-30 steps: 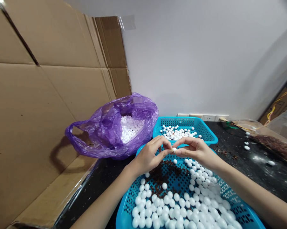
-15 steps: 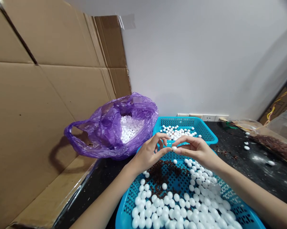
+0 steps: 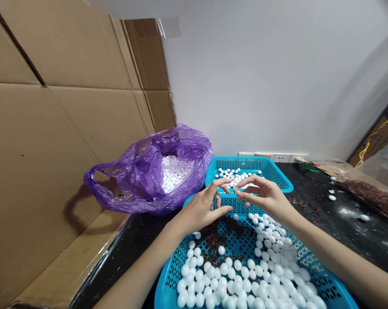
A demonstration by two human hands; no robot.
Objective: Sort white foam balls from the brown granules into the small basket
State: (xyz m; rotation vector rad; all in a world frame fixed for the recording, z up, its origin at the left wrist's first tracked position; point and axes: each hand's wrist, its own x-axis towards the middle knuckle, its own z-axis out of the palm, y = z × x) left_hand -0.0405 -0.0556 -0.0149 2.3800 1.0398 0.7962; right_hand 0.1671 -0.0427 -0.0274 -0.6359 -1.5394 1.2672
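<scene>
Both my hands hover over the far end of a near blue basket (image 3: 169, 286) that holds several white balls (image 3: 245, 279) and a patch of brown husk bits (image 3: 218, 234). My right hand (image 3: 267, 198) pinches one small white ball (image 3: 236, 190) at its fingertips. My left hand (image 3: 204, 207) is beside it with fingers apart, thumb dropped away and index tip close to the ball. Behind them a second blue basket (image 3: 279, 177) holds fewer, smaller white balls.
A purple plastic bag (image 3: 139, 180) of white balls sits at the left on the black counter (image 3: 342, 231). Tall cardboard sheets (image 3: 52, 150) wall in the left side. A clear bag with brown bits (image 3: 371, 193) and loose balls lie at the right. Wall sockets (image 3: 280, 158) sit behind.
Both hands rose slightly toward the far basket. My left thumb and fingers spread away from the ball, which stays pinched in my right fingertips.
</scene>
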